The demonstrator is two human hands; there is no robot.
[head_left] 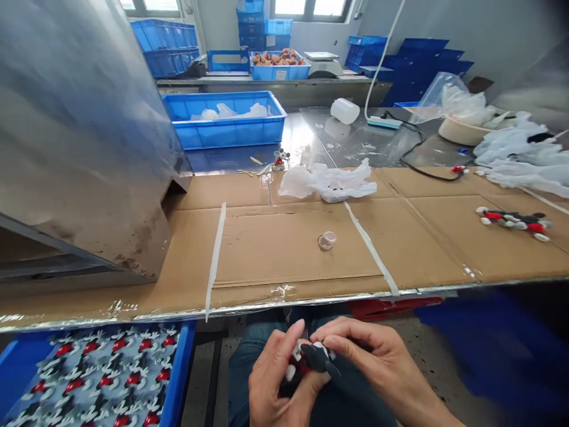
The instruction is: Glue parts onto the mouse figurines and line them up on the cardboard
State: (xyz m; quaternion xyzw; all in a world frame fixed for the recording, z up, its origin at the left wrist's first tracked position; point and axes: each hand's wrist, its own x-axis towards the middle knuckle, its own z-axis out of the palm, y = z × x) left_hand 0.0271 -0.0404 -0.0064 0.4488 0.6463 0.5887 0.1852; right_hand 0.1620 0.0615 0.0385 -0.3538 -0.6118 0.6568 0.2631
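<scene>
Above my lap, just in front of the bench edge, a small mouse figurine (315, 357) with black ears and red and white parts is held in both hands. My left hand (280, 376) is closed round its body, thumb pointing up. The thumb and forefinger of my right hand (371, 350) pinch together at the head, where a small white part shows. Whether that white part belongs to the figurine or is a separate scrap, I cannot tell. On the cardboard-covered bench (267, 249) stands a small clear cup (327, 240), and behind it lies crumpled white plastic film (329, 179).
A blue crate (189, 367) of similar figurines stands low at the left. Big metal housing (84, 136) rises on the bench's left. Figurines (513, 222) lie at right, another (280, 159) stands behind. A blue bin (231, 136), cable (413, 160) and plastic bags (520, 154) are farther back.
</scene>
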